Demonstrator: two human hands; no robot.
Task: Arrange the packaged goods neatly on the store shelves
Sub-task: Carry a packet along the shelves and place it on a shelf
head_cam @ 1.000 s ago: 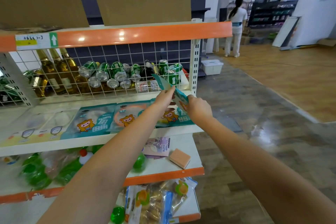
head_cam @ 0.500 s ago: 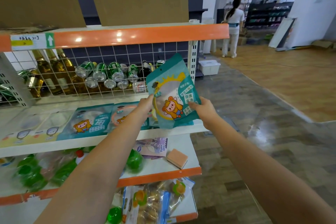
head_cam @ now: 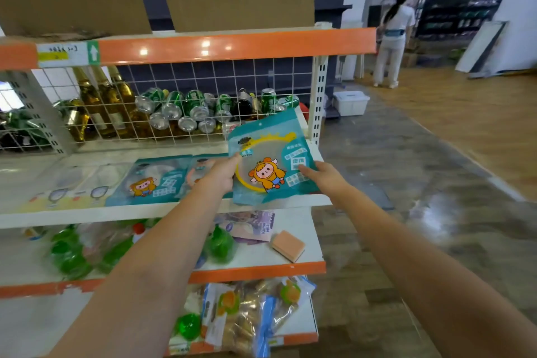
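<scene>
Left hand (head_cam: 222,171) and right hand (head_cam: 321,174) pinch one teal packet (head_cam: 270,160) at its side edges, above the shelf (head_cam: 162,212). Two matching packets (head_cam: 158,180) lie flat left of it; placement pending.

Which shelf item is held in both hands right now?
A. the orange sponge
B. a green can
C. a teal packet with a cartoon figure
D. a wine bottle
C: the left hand and right hand grip the teal packet by its sides, over the right end of the shelf.
</scene>
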